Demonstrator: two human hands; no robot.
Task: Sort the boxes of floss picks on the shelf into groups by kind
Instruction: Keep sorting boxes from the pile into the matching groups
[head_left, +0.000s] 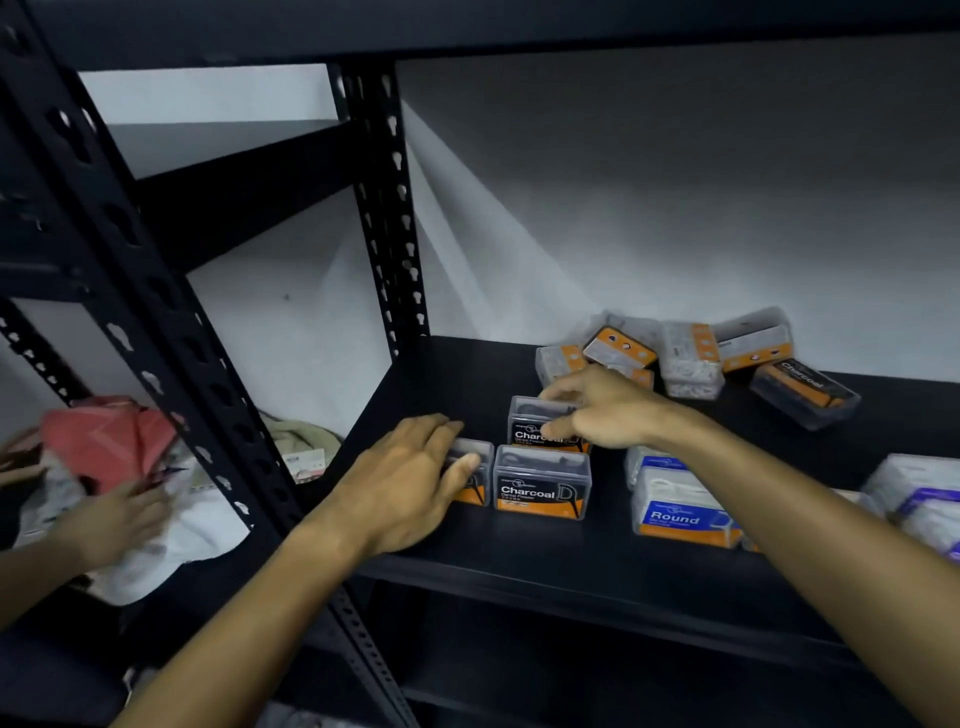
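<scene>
Black metal shelf (519, 577) against a pale wall, lit dimly. Three Charcoal boxes are grouped near the shelf's front-left corner: one front box (542, 483) stands free with its label readable, a left box (474, 470) just beside it is gripped by the left hand (410, 486), thumb on its front and fingers curled over its top, and a rear box (545, 426) behind is pinched at its top by the right hand (602, 410). A Round box (680, 506) with a blue label stands toward the front edge, right of the Charcoal group, with more white boxes at the right edge. A loose pile of orange-labelled boxes (691, 353) lies along the back edge, one tilted Charcoal box (805, 392) among them. Another person's hand (111, 514) is seen on cloth beyond the shelf's left upright.
</scene>
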